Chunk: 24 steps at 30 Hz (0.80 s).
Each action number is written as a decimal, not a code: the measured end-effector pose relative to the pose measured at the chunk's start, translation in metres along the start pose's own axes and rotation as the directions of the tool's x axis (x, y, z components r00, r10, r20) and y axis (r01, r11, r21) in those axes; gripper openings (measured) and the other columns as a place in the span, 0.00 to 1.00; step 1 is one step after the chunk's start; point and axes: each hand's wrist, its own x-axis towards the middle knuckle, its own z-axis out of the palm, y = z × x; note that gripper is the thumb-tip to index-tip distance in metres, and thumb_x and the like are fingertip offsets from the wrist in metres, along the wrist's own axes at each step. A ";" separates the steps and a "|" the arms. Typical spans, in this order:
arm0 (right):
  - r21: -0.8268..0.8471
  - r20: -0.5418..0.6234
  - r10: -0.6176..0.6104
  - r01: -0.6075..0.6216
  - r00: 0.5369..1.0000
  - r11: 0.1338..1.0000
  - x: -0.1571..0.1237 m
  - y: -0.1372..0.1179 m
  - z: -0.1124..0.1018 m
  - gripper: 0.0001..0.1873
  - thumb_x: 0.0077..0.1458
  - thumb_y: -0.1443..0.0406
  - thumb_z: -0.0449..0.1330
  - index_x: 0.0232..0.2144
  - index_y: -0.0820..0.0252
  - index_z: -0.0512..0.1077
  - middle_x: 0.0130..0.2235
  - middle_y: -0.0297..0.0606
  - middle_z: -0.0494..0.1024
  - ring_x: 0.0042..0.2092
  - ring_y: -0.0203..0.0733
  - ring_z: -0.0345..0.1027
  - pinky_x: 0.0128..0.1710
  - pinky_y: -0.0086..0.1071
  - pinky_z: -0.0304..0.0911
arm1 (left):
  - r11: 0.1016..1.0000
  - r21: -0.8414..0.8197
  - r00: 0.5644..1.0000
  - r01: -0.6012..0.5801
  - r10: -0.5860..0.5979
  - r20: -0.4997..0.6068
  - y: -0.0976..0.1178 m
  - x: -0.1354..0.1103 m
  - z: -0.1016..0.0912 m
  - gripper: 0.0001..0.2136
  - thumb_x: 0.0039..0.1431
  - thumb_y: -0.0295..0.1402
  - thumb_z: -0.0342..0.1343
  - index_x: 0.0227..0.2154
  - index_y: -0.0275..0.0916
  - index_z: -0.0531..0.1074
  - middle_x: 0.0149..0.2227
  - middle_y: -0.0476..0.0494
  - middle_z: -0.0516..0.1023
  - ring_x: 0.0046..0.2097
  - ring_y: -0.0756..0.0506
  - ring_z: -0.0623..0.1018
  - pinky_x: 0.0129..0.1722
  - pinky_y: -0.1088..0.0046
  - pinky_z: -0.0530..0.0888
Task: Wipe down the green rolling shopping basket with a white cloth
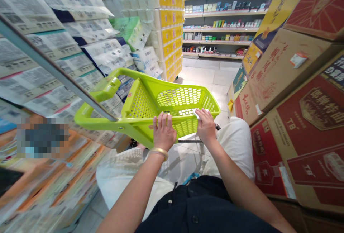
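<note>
A lime-green plastic shopping basket with a long handle stands in front of me in a shop aisle. My left hand, with a gold bangle on the wrist, is curled over the basket's near rim. On the same rim further right rests my right hand, fingers folded over it and pressing a small white object I cannot make out. The basket looks empty inside. Below the hands my knees in light trousers show.
Shelves of packaged paper goods crowd the left side. Stacked red and brown cardboard boxes line the right. Yellow packs tower ahead on the left. A tiled floor leads to far product shelves.
</note>
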 end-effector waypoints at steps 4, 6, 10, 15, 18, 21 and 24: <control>0.038 0.082 -0.116 0.113 0.990 0.993 -0.005 -0.020 0.011 0.25 0.58 0.73 0.48 0.52 0.53 0.75 0.56 0.37 0.78 0.63 0.44 0.64 0.68 0.50 0.51 | 1.000 0.009 1.000 0.003 -0.003 -0.008 0.002 0.000 -0.001 0.26 0.53 0.29 0.52 0.57 0.30 0.64 0.57 0.26 0.70 0.66 0.33 0.62 0.69 0.46 0.49; 0.075 0.124 -0.201 0.193 0.972 0.978 -0.007 -0.028 0.014 0.24 0.59 0.73 0.48 0.52 0.53 0.74 0.56 0.37 0.77 0.62 0.43 0.65 0.67 0.48 0.53 | 1.000 0.026 1.000 -0.012 0.012 -0.013 0.000 0.000 -0.001 0.26 0.53 0.28 0.52 0.57 0.30 0.64 0.57 0.27 0.70 0.66 0.34 0.62 0.68 0.47 0.50; 0.041 0.054 -0.135 0.133 0.989 0.990 -0.003 -0.009 0.005 0.24 0.58 0.73 0.48 0.51 0.55 0.75 0.54 0.39 0.79 0.61 0.45 0.67 0.66 0.50 0.54 | 0.999 0.045 0.999 -0.028 0.029 -0.020 -0.003 -0.002 0.000 0.25 0.54 0.28 0.51 0.57 0.31 0.64 0.57 0.28 0.70 0.66 0.35 0.63 0.69 0.49 0.50; -0.007 -0.047 0.021 -0.021 0.999 1.000 0.001 0.008 -0.002 0.24 0.57 0.74 0.48 0.49 0.55 0.76 0.53 0.41 0.80 0.62 0.47 0.65 0.66 0.55 0.52 | 1.000 0.005 1.000 0.002 -0.002 -0.011 0.000 -0.001 0.002 0.25 0.54 0.28 0.51 0.57 0.31 0.64 0.57 0.27 0.70 0.66 0.34 0.62 0.69 0.46 0.49; 0.040 0.054 -0.092 0.090 0.994 0.995 -0.005 -0.008 0.006 0.25 0.58 0.73 0.49 0.52 0.54 0.75 0.55 0.39 0.78 0.63 0.45 0.64 0.67 0.52 0.51 | 1.000 0.001 1.000 0.009 -0.009 -0.009 0.001 0.000 0.000 0.25 0.54 0.28 0.52 0.57 0.30 0.65 0.57 0.26 0.69 0.66 0.33 0.61 0.69 0.46 0.48; 0.081 0.118 -0.171 0.162 0.978 0.983 -0.008 -0.015 0.008 0.25 0.59 0.72 0.48 0.54 0.52 0.73 0.57 0.37 0.76 0.63 0.42 0.64 0.68 0.48 0.52 | 1.000 -0.006 1.000 0.004 -0.004 0.000 0.001 -0.001 -0.001 0.26 0.54 0.28 0.51 0.57 0.31 0.64 0.58 0.26 0.69 0.66 0.33 0.61 0.69 0.46 0.48; 0.050 0.046 -0.070 0.068 0.997 0.996 -0.004 -0.005 0.003 0.24 0.59 0.72 0.48 0.52 0.53 0.75 0.55 0.38 0.78 0.62 0.44 0.66 0.67 0.51 0.53 | 1.000 -0.025 1.000 0.000 0.001 0.006 0.000 -0.001 -0.001 0.26 0.53 0.28 0.52 0.58 0.32 0.64 0.58 0.28 0.69 0.67 0.33 0.61 0.69 0.46 0.47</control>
